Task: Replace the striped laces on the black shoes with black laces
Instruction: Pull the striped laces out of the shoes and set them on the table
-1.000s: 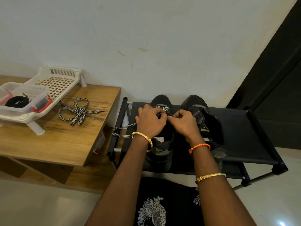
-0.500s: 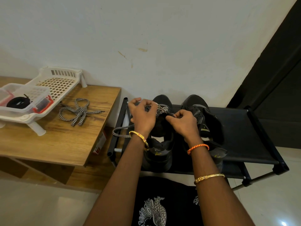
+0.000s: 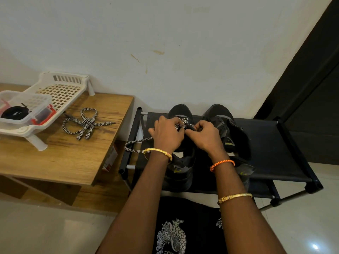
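Two black shoes stand side by side on a low black rack (image 3: pixel 271 149). Over the left shoe (image 3: pixel 180 167) my left hand (image 3: pixel 167 133) grips the striped lace (image 3: pixel 136 144), which loops out to the left past the rack's edge. My right hand (image 3: pixel 206 137) pinches the same lace near the shoe's upper eyelets; its fingertips meet my left hand's. The right shoe (image 3: pixel 225 125) has no lace that I can see. A second striped lace (image 3: pixel 86 123) lies loose on the wooden table (image 3: pixel 60 162). A coiled black lace (image 3: pixel 14 112) sits in a clear tub.
A white slotted plastic tray (image 3: pixel 62 92) holds the clear tub (image 3: pixel 27 105) at the table's back left. The wall rises right behind the rack. A dark door frame (image 3: pixel 302 74) runs up the right side. Pale tiled floor (image 3: pixel 302 226) surrounds the rack.
My left hand lifted up and left with the striped lace half a second ago, then came back down onto the left shoe. My right hand stayed on the eyelets.
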`<state>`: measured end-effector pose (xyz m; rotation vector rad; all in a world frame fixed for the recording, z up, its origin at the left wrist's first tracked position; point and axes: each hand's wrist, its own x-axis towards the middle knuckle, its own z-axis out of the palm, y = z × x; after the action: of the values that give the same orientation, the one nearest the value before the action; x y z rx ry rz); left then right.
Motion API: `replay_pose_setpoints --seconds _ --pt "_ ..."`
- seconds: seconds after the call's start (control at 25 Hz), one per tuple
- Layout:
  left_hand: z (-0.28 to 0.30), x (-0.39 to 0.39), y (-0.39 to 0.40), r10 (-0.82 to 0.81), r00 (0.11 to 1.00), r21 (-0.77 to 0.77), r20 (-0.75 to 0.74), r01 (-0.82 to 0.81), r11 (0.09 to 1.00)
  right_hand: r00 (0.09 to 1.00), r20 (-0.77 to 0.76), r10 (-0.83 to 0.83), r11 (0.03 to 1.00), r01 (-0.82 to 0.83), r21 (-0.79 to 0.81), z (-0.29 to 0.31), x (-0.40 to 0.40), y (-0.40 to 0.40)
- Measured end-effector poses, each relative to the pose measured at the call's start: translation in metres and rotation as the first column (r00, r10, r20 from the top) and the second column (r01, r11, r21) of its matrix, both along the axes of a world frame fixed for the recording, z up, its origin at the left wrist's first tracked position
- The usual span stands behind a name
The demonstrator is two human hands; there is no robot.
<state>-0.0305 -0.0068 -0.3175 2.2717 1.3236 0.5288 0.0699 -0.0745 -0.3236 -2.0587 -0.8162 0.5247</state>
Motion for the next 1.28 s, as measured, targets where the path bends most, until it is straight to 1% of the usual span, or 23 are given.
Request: replay_pose_setpoints --seconds 0.04,0.16,0.32,0.4,0.44,0.48,0.52,0.56,0.6,0.64,0.68,0.72,0.76,0.8,0.84,0.88,0.92,0.96,1.0,1.04,1.16,1.28 --pt "-0.001 0.001 0.0 0.006 1.0 0.009 0.002 -0.006 1.0 1.0 0.007 0.011 1.0 -0.011 -0.001 0.0 0.001 0.0" --pt "-0.003 0.0 0.003 0.018 0.99 -0.058 0.142 -0.01 0.998 1.0 0.017 0.005 1.0 -0.005 0.005 0.0 0.0 0.002" --pt "-0.004 -0.001 0.004 0.022 0.979 -0.049 0.2 -0.013 0.999 0.999 0.021 -0.028 0.999 0.028 0.017 0.0 -0.003 0.003" --pt "-0.004 -0.001 0.005 0.044 0.959 -0.039 0.282 -0.035 0.999 0.999 0.022 -0.045 0.999 0.044 0.018 0.0 -0.003 0.003" --pt "-0.002 -0.001 0.004 0.081 0.932 -0.055 0.353 -0.066 0.996 0.999 0.02 -0.049 0.999 0.049 0.018 0.0 -0.003 0.003" --pt "0.0 -0.002 0.004 0.142 0.887 -0.098 0.44 -0.11 0.989 0.998 0.016 -0.054 0.998 0.053 0.017 0.0 -0.003 0.003" --pt "0.002 -0.003 0.004 0.231 0.819 -0.18 0.525 -0.159 0.971 0.998 0.008 -0.059 0.998 0.058 0.017 0.0 -0.004 0.003" --pt "0.005 -0.003 0.003 0.34 0.728 -0.298 0.595 -0.192 0.935 0.998 0.001 -0.063 0.998 0.063 0.019 0.0 -0.004 0.002" --pt "0.008 -0.003 0.003 0.45 0.61 -0.436 0.652 -0.184 0.881 0.998 -0.005 -0.065 0.998 0.066 0.023 0.0 -0.004 0.002" --pt "0.011 -0.003 0.004 0.552 0.476 -0.568 0.684 -0.126 0.813 0.998 -0.011 -0.067 0.997 0.067 0.027 0.0 -0.004 0.002" --pt "0.013 -0.004 0.003 0.617 0.372 -0.652 0.693 -0.04 0.757 0.998 -0.014 -0.068 0.997 0.069 0.031 -0.001 -0.004 0.002" --pt "0.013 -0.004 0.003 0.631 0.332 -0.674 0.701 0.018 0.738 0.997 -0.014 -0.07 0.997 0.07 0.034 -0.001 -0.004 0.002" --pt "0.013 -0.005 0.002 0.588 0.38 -0.637 0.715 0.006 0.771 0.997 -0.015 -0.071 0.997 0.071 0.035 -0.001 -0.004 0.002" --pt "0.012 -0.004 0.003 0.474 0.524 -0.528 0.707 -0.054 0.847 0.997 -0.018 -0.069 0.997 0.07 0.036 -0.001 -0.004 0.002" --pt "0.009 -0.004 0.002 0.32 0.713 -0.367 0.624 -0.094 0.926 0.998 -0.022 -0.063 0.997 0.064 0.037 -0.001 -0.003 0.001" --pt "0.006 -0.003 0.0 0.177 0.861 -0.209 0.476 -0.085 0.974 0.998 -0.024 -0.053 0.998 0.054 0.036 -0.001 -0.002 0.001" --pt "0.003 -0.002 -0.001 0.082 0.948 -0.097 0.309 -0.055 0.994 0.999 -0.022 -0.044 0.999 0.044 0.032 0.0 -0.002 0.001" --pt "0.001 -0.001 -0.002 0.041 0.984 -0.041 0.175 -0.035 0.999 0.999 -0.02 -0.036 0.999 0.036 0.027 0.0 -0.001 0.0" --pt "0.0 -0.001 -0.001 0.028 0.995 -0.01 0.095 -0.027 1.0 0.999 -0.018 -0.031 0.999 0.031 0.026 0.0 -0.001 0.0" --pt "-0.001 -0.001 0.001 0.018 0.998 0.012 0.066 -0.019 1.0 0.999 -0.013 -0.029 0.999 0.03 0.026 0.0 -0.002 0.0" --pt "-0.003 -0.002 0.0 -0.037 0.994 0.039 0.101 0.033 0.999 1.0 0.005 -0.028 0.999 0.028 0.019 0.001 -0.004 0.0" --pt "-0.004 0.0 -0.003 -0.044 0.995 0.141 0.092 0.031 0.99 0.999 -0.004 -0.033 0.999 0.033 0.024 0.001 -0.006 0.001"
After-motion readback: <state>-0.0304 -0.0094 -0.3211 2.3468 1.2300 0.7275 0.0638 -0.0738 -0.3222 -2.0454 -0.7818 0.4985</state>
